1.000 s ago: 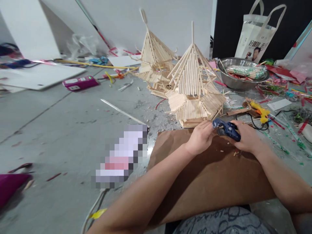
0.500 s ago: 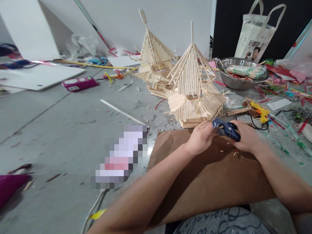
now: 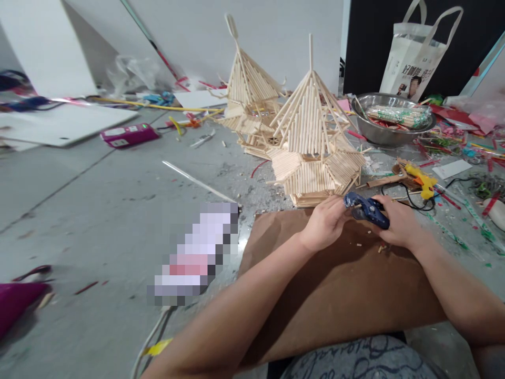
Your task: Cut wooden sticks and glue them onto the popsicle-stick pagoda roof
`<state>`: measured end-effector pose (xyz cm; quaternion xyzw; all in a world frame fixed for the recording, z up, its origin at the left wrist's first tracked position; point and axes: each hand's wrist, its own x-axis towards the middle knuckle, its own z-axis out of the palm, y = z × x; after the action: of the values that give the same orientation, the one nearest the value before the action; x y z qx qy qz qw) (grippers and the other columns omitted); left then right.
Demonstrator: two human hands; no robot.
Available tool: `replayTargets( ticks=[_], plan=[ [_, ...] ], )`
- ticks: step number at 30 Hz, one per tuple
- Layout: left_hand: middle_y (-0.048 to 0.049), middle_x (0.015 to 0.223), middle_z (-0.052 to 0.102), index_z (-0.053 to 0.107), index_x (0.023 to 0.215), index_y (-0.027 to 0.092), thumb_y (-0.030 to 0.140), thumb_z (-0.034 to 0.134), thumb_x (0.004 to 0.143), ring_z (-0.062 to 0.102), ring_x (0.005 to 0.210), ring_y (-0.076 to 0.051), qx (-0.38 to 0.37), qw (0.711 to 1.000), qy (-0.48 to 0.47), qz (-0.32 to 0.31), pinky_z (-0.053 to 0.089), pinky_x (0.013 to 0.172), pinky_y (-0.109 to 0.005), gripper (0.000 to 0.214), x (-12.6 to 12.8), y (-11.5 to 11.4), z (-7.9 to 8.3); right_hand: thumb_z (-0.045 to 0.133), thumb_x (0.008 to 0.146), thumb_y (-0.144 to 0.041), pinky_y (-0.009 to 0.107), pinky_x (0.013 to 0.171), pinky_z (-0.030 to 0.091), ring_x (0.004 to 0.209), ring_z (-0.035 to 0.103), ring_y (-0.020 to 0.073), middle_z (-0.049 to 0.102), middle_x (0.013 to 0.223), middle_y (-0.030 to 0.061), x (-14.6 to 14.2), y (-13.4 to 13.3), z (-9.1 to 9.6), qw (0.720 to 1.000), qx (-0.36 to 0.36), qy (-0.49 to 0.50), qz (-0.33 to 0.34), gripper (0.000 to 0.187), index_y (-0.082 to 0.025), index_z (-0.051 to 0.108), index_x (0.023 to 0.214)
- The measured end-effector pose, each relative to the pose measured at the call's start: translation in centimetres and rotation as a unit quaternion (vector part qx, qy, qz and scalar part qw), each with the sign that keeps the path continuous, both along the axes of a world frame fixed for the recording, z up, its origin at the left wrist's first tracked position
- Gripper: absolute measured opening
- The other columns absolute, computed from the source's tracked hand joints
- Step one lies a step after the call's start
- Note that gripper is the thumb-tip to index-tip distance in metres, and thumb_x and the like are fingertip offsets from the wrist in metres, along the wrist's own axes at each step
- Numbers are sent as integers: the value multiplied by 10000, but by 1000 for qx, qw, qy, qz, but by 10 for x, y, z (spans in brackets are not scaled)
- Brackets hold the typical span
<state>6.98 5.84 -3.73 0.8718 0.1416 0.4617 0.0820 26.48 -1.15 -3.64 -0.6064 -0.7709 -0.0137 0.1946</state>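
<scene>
My right hand (image 3: 400, 221) is wrapped round a blue hand cutter (image 3: 371, 210) above the brown board. The cutter's jaws point left, towards my left hand (image 3: 324, 223). Its fingers are closed, and a short pale end of a wooden stick (image 3: 358, 206) shows between them and the jaws; the rest of it is hidden. Below the cutter, small cut wooden bits (image 3: 381, 248) lie on the brown board (image 3: 347, 295). Just beyond my hands stands a pavilion model made of wooden sticks (image 3: 311, 131), with a pointed roof.
A second stick pavilion (image 3: 252, 87) stands behind the first. Right of them are a metal bowl (image 3: 384, 137) with bundled sticks and a yellow glue gun (image 3: 422, 179). A blurred-out phone-like object (image 3: 201, 252) with a cable lies left of the board. Scraps litter the right-hand floor.
</scene>
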Motion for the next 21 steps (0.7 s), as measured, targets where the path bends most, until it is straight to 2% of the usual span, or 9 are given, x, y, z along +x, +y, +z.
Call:
replayTargets(
  ticks=[21],
  plan=[
    [-40, 668, 568, 485, 807, 159, 154, 348, 861, 557, 630, -133, -14, 1000, 14, 0, 456, 587, -249, 148, -1, 0, 2, 537, 662, -277, 366, 697, 464, 877, 616, 272, 624, 1005, 114, -2, -1, 4, 999, -37, -5, -13, 486, -171, 451, 1129]
  ],
)
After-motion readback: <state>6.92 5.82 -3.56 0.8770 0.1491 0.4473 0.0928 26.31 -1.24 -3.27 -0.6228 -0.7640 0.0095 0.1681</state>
